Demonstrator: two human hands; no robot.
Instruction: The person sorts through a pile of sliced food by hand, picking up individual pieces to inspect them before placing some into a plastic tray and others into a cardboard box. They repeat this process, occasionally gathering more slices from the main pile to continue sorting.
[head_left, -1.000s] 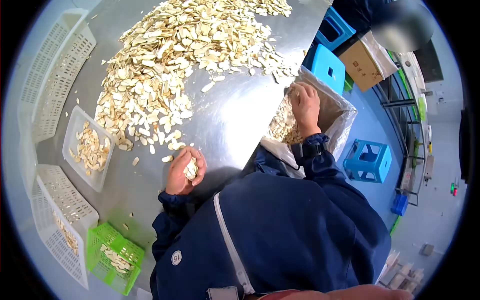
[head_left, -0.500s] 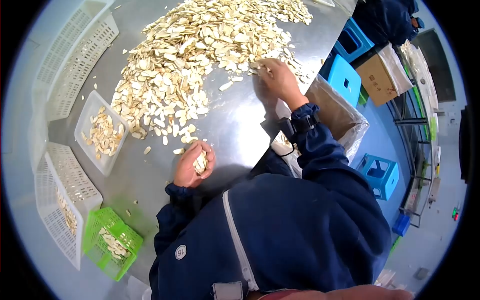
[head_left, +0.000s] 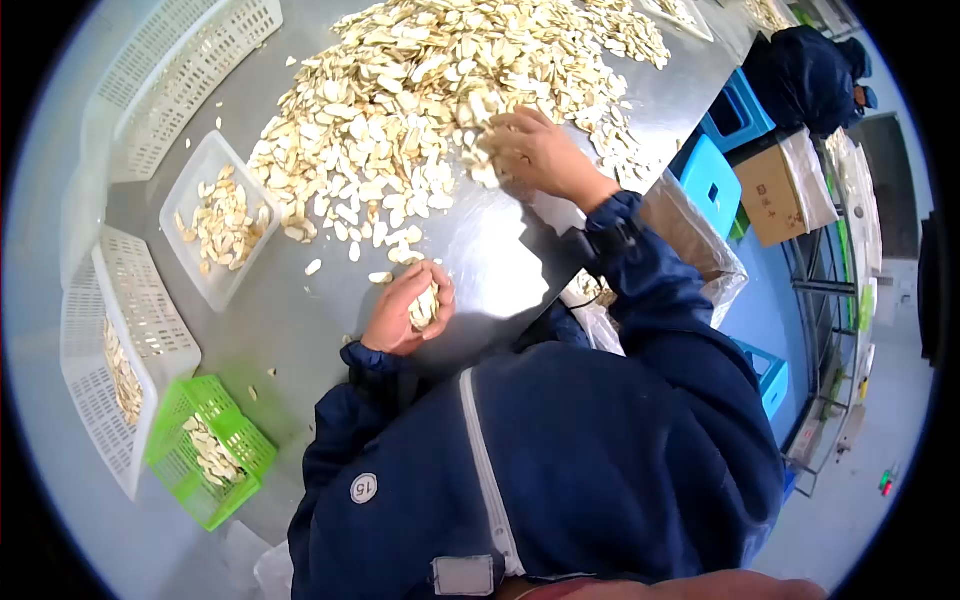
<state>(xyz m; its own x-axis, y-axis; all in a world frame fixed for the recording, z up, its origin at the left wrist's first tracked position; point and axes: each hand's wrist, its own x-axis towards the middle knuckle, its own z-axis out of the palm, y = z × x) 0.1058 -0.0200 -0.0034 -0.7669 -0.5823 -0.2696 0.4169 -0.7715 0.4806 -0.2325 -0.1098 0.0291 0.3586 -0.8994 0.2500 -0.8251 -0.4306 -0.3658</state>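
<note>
A broad heap of pale dried slices (head_left: 400,110) covers much of the steel table (head_left: 480,245). My left hand (head_left: 408,308) is cupped round a small bunch of slices (head_left: 424,307) at the near end of the heap. Over the heap's right edge, my right hand (head_left: 545,155) has its fingers spread and nothing gripped in them. Blurred slices lie right at its fingertips. A clear plastic tray (head_left: 218,290) with browner slices in it sits left of the heap.
White perforated baskets (head_left: 160,310) and a green basket (head_left: 185,490) with slices line the left side. A lined bin (head_left: 680,225) stands by the table's right edge. Beyond it are blue stools (head_left: 712,185), a cardboard box (head_left: 765,190) and another person (head_left: 805,80).
My right hand has moved left onto the heap, its fingers spreading among the slices. My left hand keeps its bunch. The whole view has shifted slightly.
</note>
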